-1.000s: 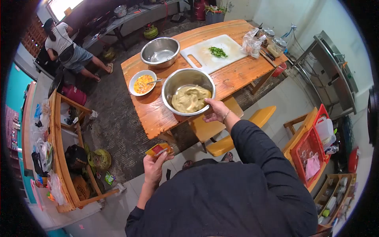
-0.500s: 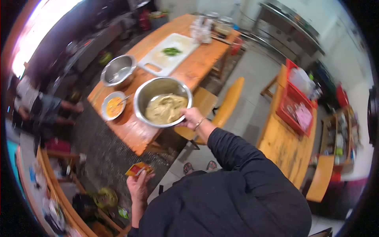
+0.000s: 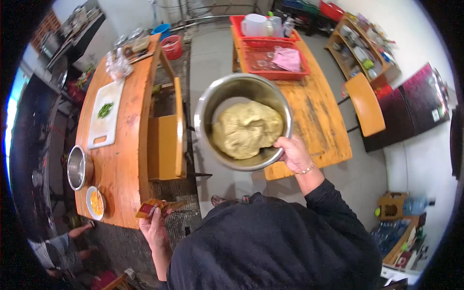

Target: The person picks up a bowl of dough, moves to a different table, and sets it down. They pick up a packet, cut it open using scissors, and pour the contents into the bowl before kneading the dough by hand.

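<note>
A steel bowl [image 3: 205, 108] with a lump of pale yellow-green mash [image 3: 247, 128] hangs in the air near the second wooden table. My right hand [image 3: 296, 153] grips its rim at the lower right, thumb on the inside edge. Lower left, my left hand [image 3: 155, 227] holds a small yellow and red packet [image 3: 148, 208] between thumb and fingers. On the left table stand an empty steel bowl [image 3: 77, 167], a white bowl of orange-yellow mix [image 3: 96, 204] with a spoon, and a white cutting board [image 3: 112, 126] bearing chopped greens [image 3: 105, 110].
Between the left table [image 3: 126, 169] and the right table [image 3: 324, 123] is a wooden chair [image 3: 164, 145]. Red trays [image 3: 275, 75] hold a pink cloth and jugs. Another chair [image 3: 365, 104] stands at the right. A person [image 3: 60, 249] is at the lower left.
The view has swung right, from the table with the cutting board towards the one with red trays. The bowl of mash has moved away from the first table in my right hand. The packet stays in my left.
</note>
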